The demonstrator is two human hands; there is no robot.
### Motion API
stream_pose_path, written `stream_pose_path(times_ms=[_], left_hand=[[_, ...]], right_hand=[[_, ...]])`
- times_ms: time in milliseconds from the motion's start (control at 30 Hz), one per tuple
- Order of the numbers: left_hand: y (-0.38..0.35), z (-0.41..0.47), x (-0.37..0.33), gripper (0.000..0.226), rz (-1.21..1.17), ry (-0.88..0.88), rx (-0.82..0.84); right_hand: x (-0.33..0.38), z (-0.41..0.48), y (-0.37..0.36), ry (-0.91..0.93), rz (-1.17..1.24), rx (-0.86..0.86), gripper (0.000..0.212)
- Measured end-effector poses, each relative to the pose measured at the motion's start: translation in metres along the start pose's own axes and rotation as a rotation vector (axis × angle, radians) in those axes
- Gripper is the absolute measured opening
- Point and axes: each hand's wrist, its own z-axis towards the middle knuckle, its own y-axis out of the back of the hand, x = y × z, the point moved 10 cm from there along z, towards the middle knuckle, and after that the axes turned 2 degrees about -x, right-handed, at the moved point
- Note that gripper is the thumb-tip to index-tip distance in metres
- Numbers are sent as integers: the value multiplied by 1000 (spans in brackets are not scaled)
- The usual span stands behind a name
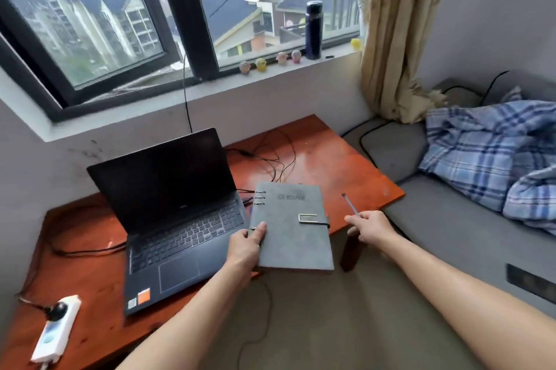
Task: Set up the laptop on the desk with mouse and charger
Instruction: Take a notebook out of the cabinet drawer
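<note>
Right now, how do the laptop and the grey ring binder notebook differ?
The laptop stands open, dark screen upright; the grey notebook is shut, its clasp strap closed. The laptop rests on the desk untouched; the notebook is gripped by the left hand and overhangs the desk's front edge. The laptop is larger. Both are flat, dark and rectangular.

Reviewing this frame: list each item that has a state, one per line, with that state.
Laptop: lid open, screen dark.
Notebook: closed, clasp fastened, held by left hand.
Pen: gripped in right hand.
Power strip: one black plug inserted.
Flask: upright on the sill, capped.
Window: left pane looks slightly ajar.
</note>
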Motion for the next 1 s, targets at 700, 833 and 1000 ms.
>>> stream_pose_path(times_ms=[700,833,1000], left_hand=[[-283,133,-33,33,121,208,-64],[-302,153,-17,31,135,306,16],[-308,175,9,47,176,413,60]], right_hand=[[13,302,58,-147,-13,442,28],[12,337,36,-180,-34,493,24],[3,365,4,-158,-86,521,26]])
